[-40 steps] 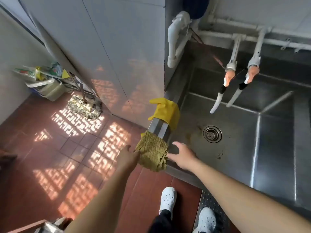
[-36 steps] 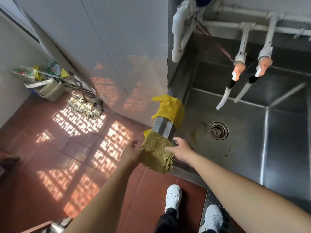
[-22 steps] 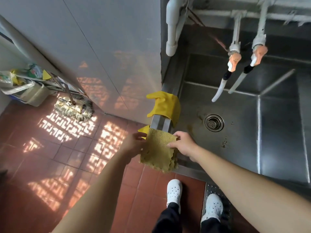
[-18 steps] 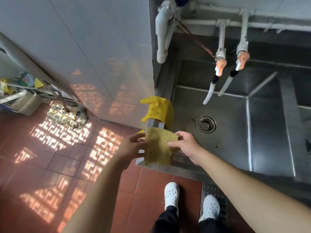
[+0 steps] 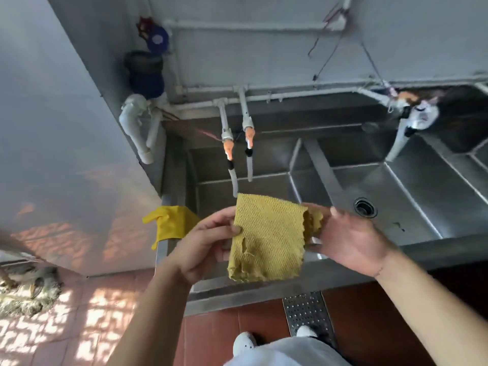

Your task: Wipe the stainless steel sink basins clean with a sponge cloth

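Lifted off the sink's left rim, where it hung draped a second ago, the sponge cloth point(image 5: 266, 239) is now up in the air between your two hands, in front of the basins.

Item, sponge cloth: mustard yellow, waffle-textured, soft and limp, folded into several layers with frayed, wavy edges showing on the side of your right hand. Its lower end hangs free below both hands. You appear to hold it spread this way to unfold or refold it into a wiping pad before going into the basins; wiping has not begun.

Item, left hand point(image 5: 208, 247): fingers curled, thumb pinching the cloth's near-left edge.

Item, right hand point(image 5: 346, 239): palm toward you, fingers curled behind the cloth's right edge, gripping the loose layers there.

Item, sink point(image 5: 412, 249): brushed stainless steel, square-cornered basins divided by flat rims. One basin lies directly behind the cloth; the second, just beyond your right hand, shows a round drain point(image 5: 365, 207) and a dark speck on its floor. A third opens further right.

Item, rubber glove point(image 5: 171, 223): bright yellow, smooth, draped over the rim just left of your left hand, probably left to dry.

Item, taps point(image 5: 239, 143): white plastic pipes with orange handles and pale hose ends, hanging above the cloth. A further set hangs beyond your right hand.

Item, mop head point(image 5: 26, 294): stringy, grey, on the red tiled floor well left of your left hand.
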Demonstrator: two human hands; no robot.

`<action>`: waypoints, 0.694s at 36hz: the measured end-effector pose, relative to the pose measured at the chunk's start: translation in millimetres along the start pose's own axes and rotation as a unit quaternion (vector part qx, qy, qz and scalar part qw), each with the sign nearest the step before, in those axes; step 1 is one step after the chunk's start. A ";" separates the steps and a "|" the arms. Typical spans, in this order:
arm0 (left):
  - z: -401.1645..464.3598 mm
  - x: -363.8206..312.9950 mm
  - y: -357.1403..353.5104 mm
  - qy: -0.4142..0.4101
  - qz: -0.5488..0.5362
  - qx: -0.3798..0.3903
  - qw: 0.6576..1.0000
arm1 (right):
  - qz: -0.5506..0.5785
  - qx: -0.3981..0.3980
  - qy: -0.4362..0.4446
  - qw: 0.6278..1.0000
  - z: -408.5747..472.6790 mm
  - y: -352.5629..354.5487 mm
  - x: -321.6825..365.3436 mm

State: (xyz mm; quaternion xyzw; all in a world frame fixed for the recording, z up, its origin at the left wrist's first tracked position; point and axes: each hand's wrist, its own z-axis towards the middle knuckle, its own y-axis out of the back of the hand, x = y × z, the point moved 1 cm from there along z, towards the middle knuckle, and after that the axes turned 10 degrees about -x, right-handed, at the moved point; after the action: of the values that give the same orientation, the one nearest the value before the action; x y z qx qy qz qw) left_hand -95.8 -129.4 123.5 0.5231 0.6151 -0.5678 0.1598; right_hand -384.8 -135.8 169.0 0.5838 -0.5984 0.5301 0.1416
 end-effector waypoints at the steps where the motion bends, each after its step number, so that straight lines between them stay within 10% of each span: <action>1: 5.9 4.5 -6.8 0.020 -0.002 0.006 1.000 | 0.034 -0.012 -0.018 0.999 -4.0 3.6 -11.0; 14: 54.4 75.5 -56.8 0.191 0.098 -0.018 0.976 | 0.196 -0.165 -0.101 0.961 -53.6 76.4 -90.0; 25: 101.3 81.5 -172.6 0.013 0.333 -0.192 0.923 | 0.212 -0.170 -0.075 0.960 -46.9 118.2 -35.8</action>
State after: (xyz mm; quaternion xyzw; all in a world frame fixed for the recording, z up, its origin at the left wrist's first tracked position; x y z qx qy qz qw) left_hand -311.2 -146.3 120.0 0.6646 0.5047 -0.3457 0.4290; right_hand -496.2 -107.4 103.9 0.4489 -0.7986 0.3932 0.0783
